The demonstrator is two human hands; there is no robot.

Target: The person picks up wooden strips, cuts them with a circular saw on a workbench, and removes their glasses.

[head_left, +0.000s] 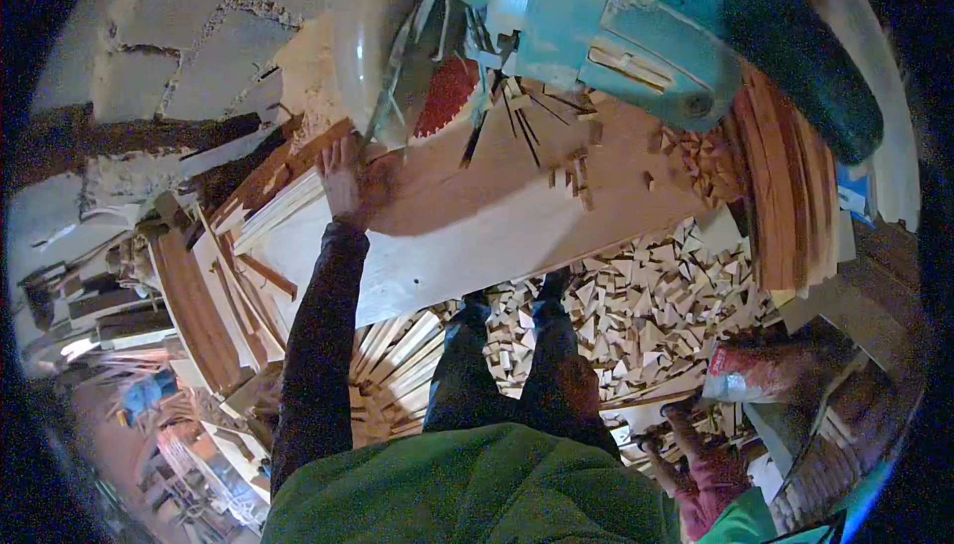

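Note:
My left hand (343,178) reaches out in a dark sleeve over the saw table (417,271). Its fingers bend over the ends of several pale wood strips (283,208) lying along the left side of the table. Just right of this hand is a teal power saw (556,22) with a red circular blade (449,97), partly behind a guard. What looks like my right hand (578,382) is low beside my right thigh, dim and blurred; its fingers cannot be made out. Small wood offcuts (574,178) lie on the table right of the blade.
A large heap of cut wood pieces (656,296) covers the floor beyond my feet. Long boards (785,186) stand at the right, and more planks (194,296) lean at the left. Another person (711,489) in a pink top is at the lower right, near a red-and-white sack (750,373).

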